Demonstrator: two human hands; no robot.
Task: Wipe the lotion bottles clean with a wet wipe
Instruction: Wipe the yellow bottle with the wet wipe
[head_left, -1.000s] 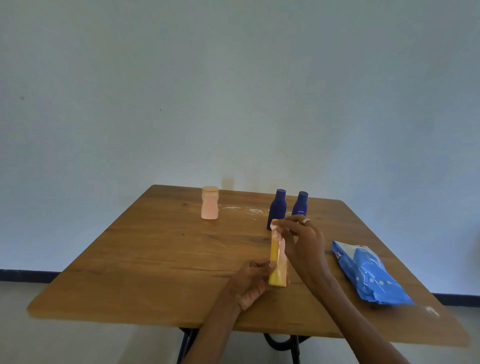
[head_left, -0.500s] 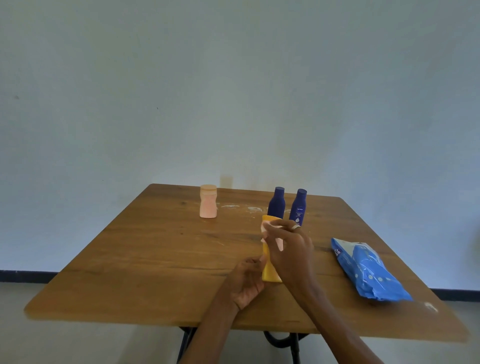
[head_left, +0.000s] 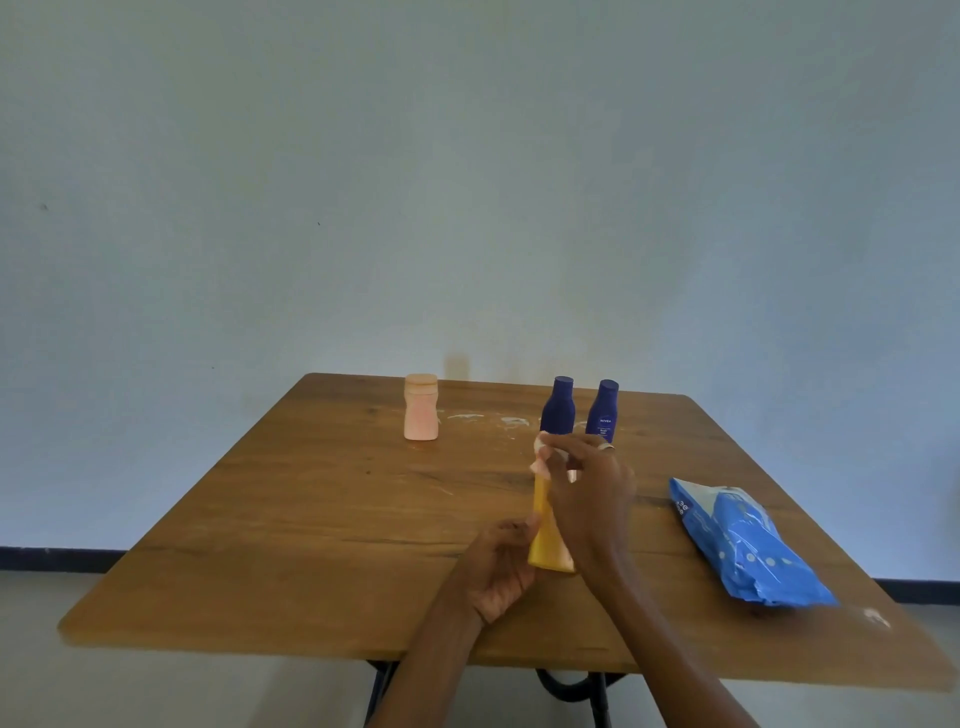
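Yellow lotion bottle (head_left: 546, 535) upright at table (head_left: 291, 519) centre-front, 6 o'clock of the two blue bottles (head_left: 558, 410); left hand (head_left: 501, 564) grips its base, right hand (head_left: 589, 486) pinches wet wipe (head_left: 540, 454) round the cap. Best to brace the base firmly and twist the wipe fully round the cap, then draw it down the body

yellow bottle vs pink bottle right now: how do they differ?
Handling: the yellow bottle is held low down by the left hand while the right hand presses a wet wipe on its top; the pink bottle stands untouched.
Place: the yellow bottle is near the front of the table, the pink bottle at the far edge.
Shape: yellow tall and slim, pink short and squat.
Both are upright.
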